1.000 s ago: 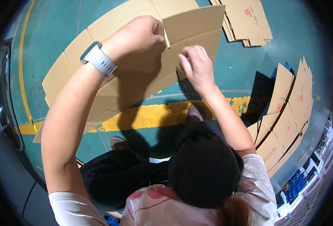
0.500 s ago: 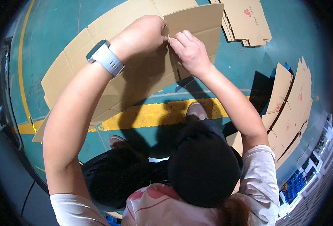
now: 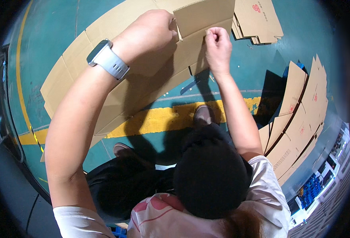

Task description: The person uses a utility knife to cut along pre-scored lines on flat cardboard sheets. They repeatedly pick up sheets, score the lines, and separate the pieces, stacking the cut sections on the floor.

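A large flattened cardboard box (image 3: 74,65), brown and creased with several fold lines, stretches across in front of me. My left hand (image 3: 157,29), with a grey-strapped watch on its wrist, is closed at the cut between two of its panels, its fingertips partly hidden behind the hand. A narrow light gap shows just right of those fingers. Farther right, my right hand (image 3: 218,45) is closed in a pinch before the raised flap (image 3: 204,16). Whatever it pinches, if anything, is too small to tell.
More flat cardboard boxes (image 3: 258,20) lie stacked at the far right. Another leaning stack of cardboard (image 3: 301,123) stands at my right side. Yellow floor tape (image 3: 155,121) crosses the green floor near my shoes (image 3: 204,115). Small scraps lie below the sheet's edge.
My right hand has moved right, away from my left hand and the cut, still pinched. The gap beside my left fingers now shows. My left hand has shifted slightly up.
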A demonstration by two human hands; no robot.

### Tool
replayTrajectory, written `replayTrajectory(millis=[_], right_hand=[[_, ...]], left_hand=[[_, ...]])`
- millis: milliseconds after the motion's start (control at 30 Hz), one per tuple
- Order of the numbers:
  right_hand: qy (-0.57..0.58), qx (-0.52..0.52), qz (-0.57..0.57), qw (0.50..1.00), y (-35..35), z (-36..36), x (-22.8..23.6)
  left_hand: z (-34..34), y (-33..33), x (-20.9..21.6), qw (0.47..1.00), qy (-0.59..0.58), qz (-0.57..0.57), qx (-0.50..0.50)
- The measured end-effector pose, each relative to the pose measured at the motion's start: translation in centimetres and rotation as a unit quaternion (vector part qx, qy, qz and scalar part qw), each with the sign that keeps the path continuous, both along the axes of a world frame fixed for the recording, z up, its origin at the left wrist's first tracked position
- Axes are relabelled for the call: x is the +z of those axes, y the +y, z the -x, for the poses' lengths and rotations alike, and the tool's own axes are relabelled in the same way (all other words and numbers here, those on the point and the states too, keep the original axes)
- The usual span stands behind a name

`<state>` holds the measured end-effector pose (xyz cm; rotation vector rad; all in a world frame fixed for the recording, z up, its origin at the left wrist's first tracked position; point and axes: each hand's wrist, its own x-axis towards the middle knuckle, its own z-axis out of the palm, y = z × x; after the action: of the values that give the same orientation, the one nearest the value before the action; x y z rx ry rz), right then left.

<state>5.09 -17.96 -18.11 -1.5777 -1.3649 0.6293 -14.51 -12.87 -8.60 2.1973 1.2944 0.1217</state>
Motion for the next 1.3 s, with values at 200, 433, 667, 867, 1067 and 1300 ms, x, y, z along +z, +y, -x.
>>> replayTrajectory(millis=[200,433,667,867,1067,1300], right_hand=[[-0.087,0.09,0.043,0.991,-5.6,-3.7,-2.5],[-0.226,0.178,-0.168,0.943,-1.7,1.8,1.7],[-0.262,0.204,-0.217,0.918,-1.0,1.8,1.8],[-0.265,0.229,-0.196,0.916,-0.4,2.0,2.3],[-0.253,0.181,-0.173,0.935,-1.0,2.9,1.5],[-0.235,0.106,-0.173,0.951,-1.3,3.7,0.5]], left_hand=[[-0.4,0.1,0.2,1.0,-0.012,0.023,0.009],[0.1,-0.2,0.7,1.0,0.012,0.026,-0.009],[-0.2,-0.2,0.5,1.0,-0.007,0.021,-0.019],[-0.1,-0.4,0.0,1.0,-0.021,0.003,-0.021],[-0.6,-0.9,-0.2,0.998,-0.019,-0.046,-0.034],[-0.6,-1.0,-0.1,0.998,-0.026,-0.052,-0.016]])
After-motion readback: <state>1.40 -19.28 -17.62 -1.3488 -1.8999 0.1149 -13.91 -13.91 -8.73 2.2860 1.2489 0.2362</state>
